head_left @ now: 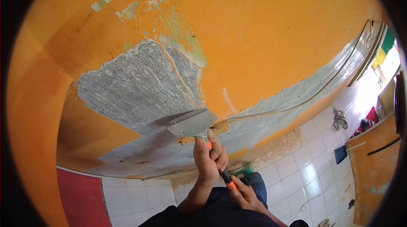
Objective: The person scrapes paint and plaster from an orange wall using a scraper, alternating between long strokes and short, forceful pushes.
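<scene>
A wide-bladed wall scraper (193, 124) with a black and orange handle is held in both hands, its blade tilted up against the orange wall (271, 36). My left hand (207, 159) is closed around the upper handle, just below the blade. Lower down, my right hand (245, 195) grips the handle's end. Beyond the blade spreads a bare grey patch (131, 78) with ragged paint edges. A thin raised strip (174, 63) crosses this patch. Whether the blade edge presses on the surface is hard to tell.
A cable (296, 104) runs along a second stripped band to the right. White tiles (292, 167) lie below, with flaked debris along the wall's edge. A worn orange wooden piece (375, 172) stands at right, a red panel (80, 195) at lower left.
</scene>
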Available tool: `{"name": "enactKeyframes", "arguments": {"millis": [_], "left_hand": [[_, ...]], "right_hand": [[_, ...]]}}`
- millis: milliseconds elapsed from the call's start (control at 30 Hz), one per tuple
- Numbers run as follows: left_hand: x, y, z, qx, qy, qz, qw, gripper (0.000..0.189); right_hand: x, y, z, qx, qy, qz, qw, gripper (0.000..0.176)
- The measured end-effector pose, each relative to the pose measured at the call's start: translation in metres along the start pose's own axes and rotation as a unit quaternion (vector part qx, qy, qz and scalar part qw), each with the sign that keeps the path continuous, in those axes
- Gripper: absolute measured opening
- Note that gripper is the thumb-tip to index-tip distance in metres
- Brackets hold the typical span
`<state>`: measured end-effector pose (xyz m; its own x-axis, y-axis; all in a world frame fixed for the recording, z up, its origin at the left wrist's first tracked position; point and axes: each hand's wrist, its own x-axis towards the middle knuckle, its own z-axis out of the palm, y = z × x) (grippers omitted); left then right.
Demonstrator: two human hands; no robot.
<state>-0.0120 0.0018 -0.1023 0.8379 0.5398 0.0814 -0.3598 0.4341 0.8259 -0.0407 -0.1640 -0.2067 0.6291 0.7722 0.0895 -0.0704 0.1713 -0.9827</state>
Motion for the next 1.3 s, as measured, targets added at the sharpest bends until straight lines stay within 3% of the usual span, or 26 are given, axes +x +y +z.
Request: {"name": "enactKeyframes", "arguments": {"millis": [100,667,1300], "left_hand": [[0.003,0.005,0.007,0.009,0.006,0.000,1.000,0.041],[0.006,0.002,0.010,0.037,0.000,0.022,0.999,0.043],[0.007,0.006,0.016,0.031,-0.006,0.023,0.999,0.043]], "right_hand": [[-0.001,-0.004,-0.001,0.022,-0.007,0.022,0.999,0.050],[0.007,0.006,-0.002,0.046,-0.001,-0.047,0.998,0.049],[-0.001,-0.009,-0.007,0.011,-0.002,-0.011,1.000,0.049]]}}
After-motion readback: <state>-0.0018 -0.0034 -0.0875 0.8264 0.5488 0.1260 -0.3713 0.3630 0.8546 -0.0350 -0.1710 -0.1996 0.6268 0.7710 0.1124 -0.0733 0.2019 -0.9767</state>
